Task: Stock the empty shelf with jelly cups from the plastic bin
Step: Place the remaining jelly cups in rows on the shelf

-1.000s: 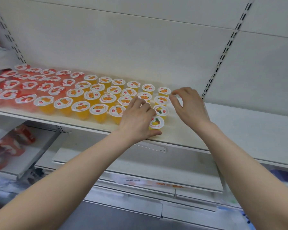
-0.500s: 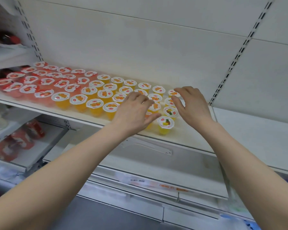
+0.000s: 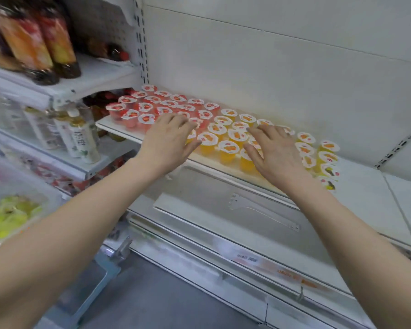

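- Reaching over the white shelf (image 3: 365,186), your left hand (image 3: 169,141) is spread palm-down above the jelly cups (image 3: 217,128), fingers straight and slightly apart, gripping nothing.
- Your right hand (image 3: 277,149) lies the same way just beside it, fingers fanned flat over the lids and also empty.
- You cannot tell whether either palm actually presses on the lids.
- The cups stand upright in close rows, from the shelf's left end to about its middle.
- Each is a small clear tub under a white scalloped foil lid with a fruit picture and a little red logo.
- Red cups (image 3: 145,107) fill the left part and orange cups (image 3: 227,148) the middle, with a few yellow cups (image 3: 329,171) at the right end.
- Bottles (image 3: 78,136) stand on the neighbouring shelves to the left.
- A clear container (image 3: 10,214) with yellow-green contents sits low at left — too blurred to identify.
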Available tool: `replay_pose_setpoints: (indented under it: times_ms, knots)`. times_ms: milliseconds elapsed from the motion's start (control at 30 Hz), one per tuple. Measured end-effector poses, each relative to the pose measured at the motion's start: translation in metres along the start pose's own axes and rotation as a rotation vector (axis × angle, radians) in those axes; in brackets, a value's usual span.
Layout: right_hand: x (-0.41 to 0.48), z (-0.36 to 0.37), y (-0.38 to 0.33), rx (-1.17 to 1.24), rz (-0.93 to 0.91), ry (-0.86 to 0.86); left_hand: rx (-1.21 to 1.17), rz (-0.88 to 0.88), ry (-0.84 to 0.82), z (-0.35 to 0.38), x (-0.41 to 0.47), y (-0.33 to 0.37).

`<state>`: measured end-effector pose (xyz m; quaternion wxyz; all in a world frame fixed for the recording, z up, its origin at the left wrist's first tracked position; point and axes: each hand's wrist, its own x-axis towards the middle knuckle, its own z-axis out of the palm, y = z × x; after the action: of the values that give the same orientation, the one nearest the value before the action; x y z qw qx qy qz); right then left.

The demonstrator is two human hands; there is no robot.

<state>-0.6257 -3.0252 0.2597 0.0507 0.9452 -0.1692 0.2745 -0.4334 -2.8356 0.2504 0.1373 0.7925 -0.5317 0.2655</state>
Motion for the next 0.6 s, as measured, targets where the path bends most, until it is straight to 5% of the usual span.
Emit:
replay_pose_setpoints:
  times_ms: [333,600]
  knots:
    - [0.056,0.085,-0.197,0.164,-0.276,0.017,0.061,-0.278,-0.106,-0.038,-0.145,-0.168]
    - [0.067,0.177,-0.345,0.357,-0.527,-0.154,0.07,-0.695,-0.236,-0.044,-0.298,-0.263]
